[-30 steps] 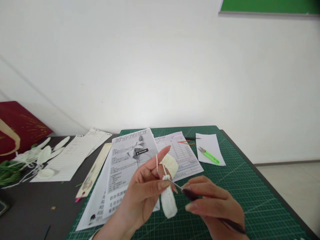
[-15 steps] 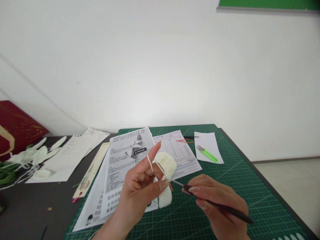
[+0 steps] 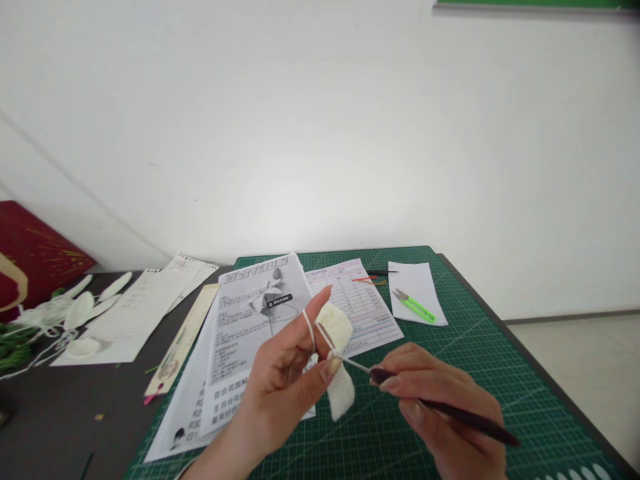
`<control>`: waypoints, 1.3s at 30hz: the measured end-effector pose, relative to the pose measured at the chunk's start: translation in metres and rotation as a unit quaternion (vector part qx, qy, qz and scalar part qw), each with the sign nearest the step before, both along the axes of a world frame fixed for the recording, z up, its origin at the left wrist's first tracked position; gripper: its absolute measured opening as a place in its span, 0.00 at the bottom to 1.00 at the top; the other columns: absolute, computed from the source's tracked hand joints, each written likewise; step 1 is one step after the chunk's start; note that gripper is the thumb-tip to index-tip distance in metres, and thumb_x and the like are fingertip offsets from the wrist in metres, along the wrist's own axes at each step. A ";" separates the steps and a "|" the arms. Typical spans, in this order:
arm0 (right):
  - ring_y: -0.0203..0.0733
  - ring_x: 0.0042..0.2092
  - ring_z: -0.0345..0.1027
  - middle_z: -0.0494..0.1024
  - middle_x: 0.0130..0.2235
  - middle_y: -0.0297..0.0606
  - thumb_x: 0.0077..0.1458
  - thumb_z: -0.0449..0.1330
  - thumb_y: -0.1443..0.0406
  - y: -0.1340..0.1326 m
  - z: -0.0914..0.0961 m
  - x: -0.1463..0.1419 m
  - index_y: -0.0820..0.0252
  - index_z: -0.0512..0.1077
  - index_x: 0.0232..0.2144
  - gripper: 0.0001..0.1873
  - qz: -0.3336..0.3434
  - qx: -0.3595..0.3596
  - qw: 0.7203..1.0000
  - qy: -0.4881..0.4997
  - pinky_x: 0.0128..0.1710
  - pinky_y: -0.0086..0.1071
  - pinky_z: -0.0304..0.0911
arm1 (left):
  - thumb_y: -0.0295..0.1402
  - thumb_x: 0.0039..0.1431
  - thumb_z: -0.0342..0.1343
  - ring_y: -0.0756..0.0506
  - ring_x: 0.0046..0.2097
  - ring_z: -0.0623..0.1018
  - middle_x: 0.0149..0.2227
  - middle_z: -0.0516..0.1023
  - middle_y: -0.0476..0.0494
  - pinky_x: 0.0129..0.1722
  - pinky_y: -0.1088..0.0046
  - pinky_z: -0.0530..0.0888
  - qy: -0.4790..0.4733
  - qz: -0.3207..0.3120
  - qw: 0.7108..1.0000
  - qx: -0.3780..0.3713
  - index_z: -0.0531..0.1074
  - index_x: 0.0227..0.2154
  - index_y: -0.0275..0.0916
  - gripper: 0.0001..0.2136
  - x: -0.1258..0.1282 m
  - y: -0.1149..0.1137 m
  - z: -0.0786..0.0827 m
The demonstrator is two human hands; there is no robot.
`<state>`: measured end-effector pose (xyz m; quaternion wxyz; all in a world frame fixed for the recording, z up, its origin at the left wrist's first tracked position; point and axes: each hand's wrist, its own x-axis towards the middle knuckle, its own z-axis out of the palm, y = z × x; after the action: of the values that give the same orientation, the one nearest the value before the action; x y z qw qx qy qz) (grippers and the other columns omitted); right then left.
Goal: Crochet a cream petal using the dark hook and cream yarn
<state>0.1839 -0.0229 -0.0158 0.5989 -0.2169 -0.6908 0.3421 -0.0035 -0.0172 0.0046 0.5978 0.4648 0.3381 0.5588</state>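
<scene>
My left hand pinches a small white crocheted piece between thumb and fingers, with its index finger raised. White yarn loops around that index finger and runs down to the work. In my right hand is a crochet hook with a dark handle, held like a pen. The hook's thin metal shaft reaches left to the piece beside my left thumb; its tip is hidden in the stitches. A rounded cream part shows behind my left fingers.
Printed pattern sheets and a form lie on the green cutting mat. Green thread snips rest on white paper. To the left are a ruler-like strip, white crocheted petals and green yarn.
Both hands have shifted slightly right with the hook and the crocheted piece. The piece has turned a little, and its lower end now hangs farther right.
</scene>
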 end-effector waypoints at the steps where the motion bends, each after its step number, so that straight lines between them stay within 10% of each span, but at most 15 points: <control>1: 0.45 0.35 0.75 0.80 0.35 0.42 0.56 0.56 0.72 0.000 0.000 0.000 0.59 0.76 0.40 0.12 0.004 -0.003 1.000 0.006 0.31 0.37 0.71 | 0.30 0.55 0.60 0.52 0.27 0.66 0.27 0.70 0.51 0.26 0.78 0.63 -0.001 0.001 1.000 0.009 0.68 0.56 0.50 0.24 0.000 0.000 0.000; 20: 0.38 0.34 0.77 0.80 0.33 0.34 0.53 0.64 0.67 -0.001 -0.014 -0.011 0.54 0.77 0.35 0.06 0.082 -0.289 0.925 0.234 0.37 0.29 0.72 | 0.30 0.58 0.58 0.52 0.27 0.64 0.23 0.65 0.53 0.27 0.77 0.62 -0.036 0.027 0.997 0.056 0.68 0.54 0.57 0.22 0.002 0.003 -0.015; 30: 0.41 0.37 0.74 0.79 0.32 0.37 0.54 0.61 0.72 -0.004 -0.011 -0.015 0.55 0.77 0.38 0.10 0.030 -0.145 0.971 0.189 0.38 0.35 0.71 | 0.26 0.60 0.54 0.49 0.29 0.66 0.30 0.70 0.49 0.29 0.73 0.66 0.112 0.074 0.981 0.142 0.60 0.60 0.54 0.26 -0.008 -0.001 -0.027; 39: 0.40 0.35 0.74 0.79 0.33 0.36 0.55 0.61 0.70 -0.001 -0.016 -0.014 0.54 0.76 0.37 0.08 0.017 -0.173 0.964 0.202 0.36 0.34 0.71 | 0.24 0.60 0.52 0.46 0.33 0.70 0.33 0.72 0.46 0.35 0.69 0.70 0.202 0.065 0.949 0.234 0.55 0.63 0.51 0.30 -0.009 -0.001 -0.022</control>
<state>0.1694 -0.0240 -0.0316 0.6733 -0.2317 -0.4896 0.5033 -0.0129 -0.0181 -0.0172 0.3534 0.6720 0.3413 0.5541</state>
